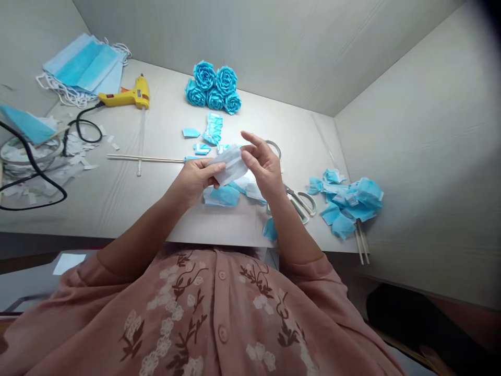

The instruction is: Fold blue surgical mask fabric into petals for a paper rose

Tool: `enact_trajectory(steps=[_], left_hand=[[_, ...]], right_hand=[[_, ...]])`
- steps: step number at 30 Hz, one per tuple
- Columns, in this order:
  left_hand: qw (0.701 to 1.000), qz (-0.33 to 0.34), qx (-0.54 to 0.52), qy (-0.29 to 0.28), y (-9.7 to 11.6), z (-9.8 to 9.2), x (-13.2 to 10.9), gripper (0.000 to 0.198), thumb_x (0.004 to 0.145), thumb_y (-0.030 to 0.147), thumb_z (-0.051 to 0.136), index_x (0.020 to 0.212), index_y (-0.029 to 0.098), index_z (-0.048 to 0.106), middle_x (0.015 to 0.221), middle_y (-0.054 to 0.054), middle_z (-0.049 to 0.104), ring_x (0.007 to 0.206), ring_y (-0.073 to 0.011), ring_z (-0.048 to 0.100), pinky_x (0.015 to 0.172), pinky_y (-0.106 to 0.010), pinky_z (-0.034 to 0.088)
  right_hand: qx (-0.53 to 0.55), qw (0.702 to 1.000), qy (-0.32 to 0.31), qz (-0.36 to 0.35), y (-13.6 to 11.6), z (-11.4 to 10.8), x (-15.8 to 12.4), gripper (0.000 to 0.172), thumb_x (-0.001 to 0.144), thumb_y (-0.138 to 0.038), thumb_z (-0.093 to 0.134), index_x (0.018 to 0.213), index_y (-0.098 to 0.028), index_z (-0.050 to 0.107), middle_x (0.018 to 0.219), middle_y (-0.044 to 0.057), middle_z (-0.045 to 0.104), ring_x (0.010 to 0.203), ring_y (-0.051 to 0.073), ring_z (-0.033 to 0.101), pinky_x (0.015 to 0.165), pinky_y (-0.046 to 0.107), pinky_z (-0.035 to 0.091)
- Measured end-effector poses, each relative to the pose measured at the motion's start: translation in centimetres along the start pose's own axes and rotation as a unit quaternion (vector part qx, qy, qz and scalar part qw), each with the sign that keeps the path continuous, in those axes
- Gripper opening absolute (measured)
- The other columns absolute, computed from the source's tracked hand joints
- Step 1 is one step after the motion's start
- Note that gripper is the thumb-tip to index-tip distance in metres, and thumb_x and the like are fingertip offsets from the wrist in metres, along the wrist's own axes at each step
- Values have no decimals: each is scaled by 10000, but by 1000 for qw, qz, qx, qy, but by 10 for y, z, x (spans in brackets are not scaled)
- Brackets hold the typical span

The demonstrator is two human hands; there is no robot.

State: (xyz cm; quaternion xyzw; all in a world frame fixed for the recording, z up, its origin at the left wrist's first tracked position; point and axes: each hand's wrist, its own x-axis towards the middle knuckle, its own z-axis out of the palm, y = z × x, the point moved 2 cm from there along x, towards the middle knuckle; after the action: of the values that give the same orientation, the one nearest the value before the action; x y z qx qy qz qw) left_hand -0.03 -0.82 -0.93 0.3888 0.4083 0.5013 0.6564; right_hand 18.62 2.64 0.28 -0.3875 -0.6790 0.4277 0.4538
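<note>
— What are you holding?
— A pale fabric piece, pinched between my left hand and right hand, above the counter's near edge. Scissors lie just right of it; blue fabric roses sit by the far edge.

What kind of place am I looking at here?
Probably a small craft workspace. On the table lie a yellow glue gun, scissors and finished blue fabric roses, while the left hand and right hand hold a pale fabric piece.
</note>
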Motion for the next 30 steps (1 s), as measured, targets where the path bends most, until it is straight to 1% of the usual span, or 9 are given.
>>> enact_trajectory(steps=[3,5,8,11,15,17,23,27,30], left_hand=[[999,-7,-36,13,1,-2,2,278,667,333,915,685,125,732,616,-25,617,530,-110,565,451,-224,433],[999,-13,-51,10,2,-3,3,276,672,333,904,666,129,718,596,-28,613,501,-113,565,419,-223,415],[998,-17,-59,3,3,-3,2,277,684,321,890,621,146,685,575,-31,602,472,-110,548,386,-221,383],[998,-18,-55,-8,2,-2,1,290,700,334,879,597,155,675,538,-21,568,437,-102,512,370,-223,351],[999,-21,-40,-22,2,-1,0,298,684,349,886,605,156,673,534,-14,562,424,-100,505,371,-228,344],[1000,-11,-22,-16,3,-1,0,286,686,341,877,615,152,675,538,-15,574,426,-102,511,380,-229,349],[997,46,53,-11,8,2,-4,246,782,315,788,650,139,677,535,-28,609,460,-101,514,451,-231,391],[997,41,64,-7,11,3,-7,219,795,304,772,697,135,673,571,-22,631,485,-99,533,482,-226,416],[998,43,51,-5,12,4,-7,281,808,380,792,737,130,682,611,-26,635,515,-107,557,485,-228,425]], right_hand=[[-57,998,-8,-35,-11,-15,1,461,1041,-528,543,1459,-339,587,1306,56,740,1144,239,702,1002,440,599],[-113,990,-29,-82,-23,-25,1,415,1050,-448,546,1448,-346,601,1421,52,700,1264,257,669,1057,462,580],[-183,965,-89,-164,-41,-33,1,349,1040,-353,589,1381,-341,658,1490,44,663,1395,280,600,1143,503,527],[-224,942,-138,-207,-48,-33,3,264,1013,-337,665,1273,-335,709,1487,36,664,1438,291,564,1234,549,442],[-237,936,-170,-197,-41,-26,7,87,979,-384,737,1007,-304,752,1430,39,677,1433,301,549,1210,564,456],[-226,939,-177,-192,-37,-24,9,130,981,-404,736,928,-286,750,1390,56,685,1413,300,559,1192,558,468],[-202,950,-167,-168,-32,-23,10,246,997,-478,700,912,-252,744,1357,93,702,1322,293,630,1162,545,484],[-167,965,-140,-147,-27,-20,10,276,976,-495,720,912,-227,743,1328,110,725,1265,275,675,1101,481,536],[-112,981,-130,-93,-21,-16,10,293,945,-506,742,909,-216,726,1223,88,760,1132,232,718,994,399,592]])
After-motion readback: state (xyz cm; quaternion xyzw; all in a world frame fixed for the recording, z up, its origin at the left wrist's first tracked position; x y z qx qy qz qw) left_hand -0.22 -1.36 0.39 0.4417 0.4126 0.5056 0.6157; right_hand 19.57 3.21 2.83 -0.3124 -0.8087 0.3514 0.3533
